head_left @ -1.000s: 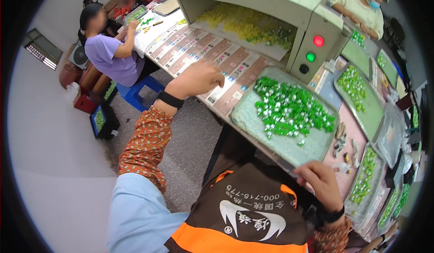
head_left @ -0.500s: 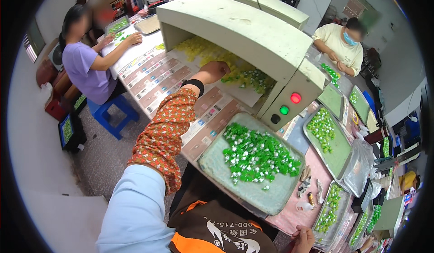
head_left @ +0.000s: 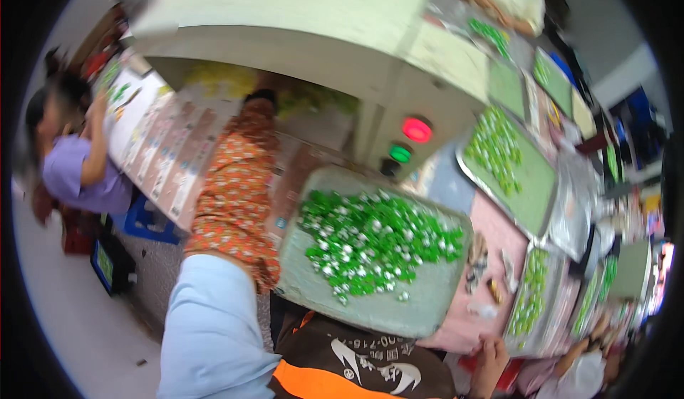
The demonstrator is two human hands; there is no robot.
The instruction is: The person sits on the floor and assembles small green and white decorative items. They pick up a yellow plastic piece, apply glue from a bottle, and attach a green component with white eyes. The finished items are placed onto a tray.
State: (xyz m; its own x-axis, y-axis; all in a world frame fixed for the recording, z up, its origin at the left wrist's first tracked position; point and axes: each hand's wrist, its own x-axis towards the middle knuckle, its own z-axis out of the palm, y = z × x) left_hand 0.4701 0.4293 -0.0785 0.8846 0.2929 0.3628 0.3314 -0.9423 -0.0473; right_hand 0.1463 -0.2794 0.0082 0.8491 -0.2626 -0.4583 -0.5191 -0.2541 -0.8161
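Observation:
My left arm, in an orange floral sleeve, reaches under a cream machine housing (head_left: pixel 306 7). Beyond a black wristband, my left hand (head_left: pixel 285 89) is shadowed and blurred, its fingers hidden. It is among yellow and green small pieces (head_left: pixel 221 78) lying inside the opening. A shallow pale-green tray (head_left: pixel 434 306) just right of that arm bears a heap of green small pieces (head_left: pixel 377 235) with white or silvery spots. At the lower right, by the table's front edge, my right hand (head_left: pixel 489 360) has its fingers curled in, with no object visible in them.
The housing carries a red light (head_left: pixel 417 130) and a green light (head_left: pixel 400 153). Another tray (head_left: pixel 531 199) of yellow-green pieces stands at right, near a clear plastic bag (head_left: pixel 573 206). A person in purple (head_left: pixel 85 174) sits at left; another in cream (head_left: pixel 516 0) works far right.
My left hand has gone from the mouth of the opening to deeper under the housing. The whole view has shifted closer to the machine; my right hand stays near the table edge.

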